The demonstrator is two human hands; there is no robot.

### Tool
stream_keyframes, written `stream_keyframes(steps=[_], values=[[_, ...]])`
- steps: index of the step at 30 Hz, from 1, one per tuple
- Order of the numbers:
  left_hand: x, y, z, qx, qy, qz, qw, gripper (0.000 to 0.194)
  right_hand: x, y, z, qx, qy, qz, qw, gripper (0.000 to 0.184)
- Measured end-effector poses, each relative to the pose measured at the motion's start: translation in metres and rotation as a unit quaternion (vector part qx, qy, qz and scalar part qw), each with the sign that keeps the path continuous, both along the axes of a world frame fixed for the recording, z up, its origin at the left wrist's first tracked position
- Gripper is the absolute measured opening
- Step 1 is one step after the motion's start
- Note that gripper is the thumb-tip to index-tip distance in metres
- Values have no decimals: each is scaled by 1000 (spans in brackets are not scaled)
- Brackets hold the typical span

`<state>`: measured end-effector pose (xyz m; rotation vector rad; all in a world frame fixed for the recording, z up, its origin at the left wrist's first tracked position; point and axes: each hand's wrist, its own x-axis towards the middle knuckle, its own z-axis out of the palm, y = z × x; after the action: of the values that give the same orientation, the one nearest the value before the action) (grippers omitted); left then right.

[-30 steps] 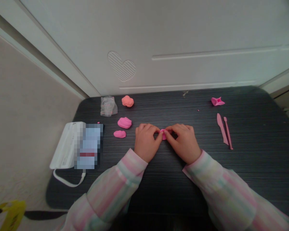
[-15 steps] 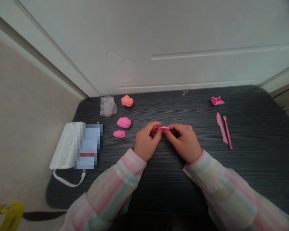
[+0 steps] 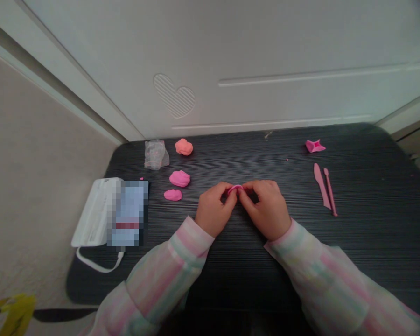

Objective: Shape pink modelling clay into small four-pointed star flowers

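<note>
Between my two hands is a small piece of pink modelling clay [image 3: 235, 187], bent into an arch. My left hand [image 3: 215, 208] pinches its left end between thumb and fingers. At the other end, my right hand [image 3: 265, 205] grips it the same way, and the fingertips partly cover the clay. To the left of my hands lie a larger pink clay lump [image 3: 179, 178] and a smaller pink clay lump [image 3: 173, 195]. An orange clay lump [image 3: 184, 147] sits behind them. At the far right rests a folded, pointed pink clay shape [image 3: 315, 146].
A pink plastic knife [image 3: 321, 185] and a thin pink modelling stick [image 3: 330, 191] lie on the right. On the left are a clear plastic bag [image 3: 156, 155], a blurred phone [image 3: 129, 212] and a white power bank [image 3: 96, 212] with a cable. A white panel [image 3: 266, 56] borders the dark table [image 3: 231, 270] behind.
The pink clay between my hands has gone from nearly flat to a curved arch. My left fingers have closed in around its end, and both hands have drawn slightly closer together.
</note>
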<state>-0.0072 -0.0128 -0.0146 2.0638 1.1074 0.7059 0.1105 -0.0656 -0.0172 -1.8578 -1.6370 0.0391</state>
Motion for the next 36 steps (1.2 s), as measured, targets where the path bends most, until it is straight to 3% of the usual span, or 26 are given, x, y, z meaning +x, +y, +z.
stream_keyframes(steps=[15,26,36], values=[[-2,1,-3,5,-48,6,999,20,-1,0,0,23,10,5,1000,8],[-1,1,1,-3,-23,19,1000,12,-4,-2,2,44,7,28,999,10],[-1,-1,-1,22,1,-5,1000,17,1,-1,0,39,-16,23,999,15]])
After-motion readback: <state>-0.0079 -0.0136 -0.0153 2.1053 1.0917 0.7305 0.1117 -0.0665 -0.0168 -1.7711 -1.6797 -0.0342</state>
